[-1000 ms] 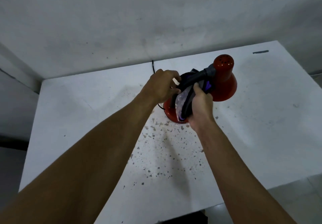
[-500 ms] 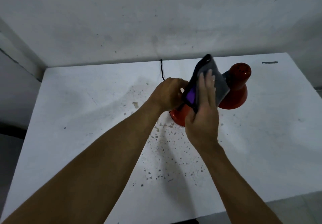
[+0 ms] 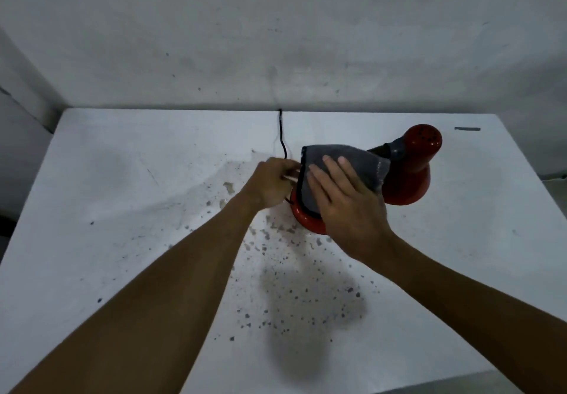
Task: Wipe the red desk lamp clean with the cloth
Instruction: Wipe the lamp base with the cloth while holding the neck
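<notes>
- Since half a second ago, right hand (image 3: 343,200) has spread flat, pressing the grey cloth (image 3: 346,163) down over the lamp's (image 3: 408,172) neck.
- Left hand (image 3: 271,186) grip clenched at cloth's left edge.
- Lamp: glossy red, on table (image 3: 122,178), far right.

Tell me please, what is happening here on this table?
A person is wiping a red desk lamp with a grey cloth. The right hand lies flat on the cloth, over the lamp's middle. The left hand grips the cloth's left edge. The lamp stands on a white table speckled with dirt.
</notes>
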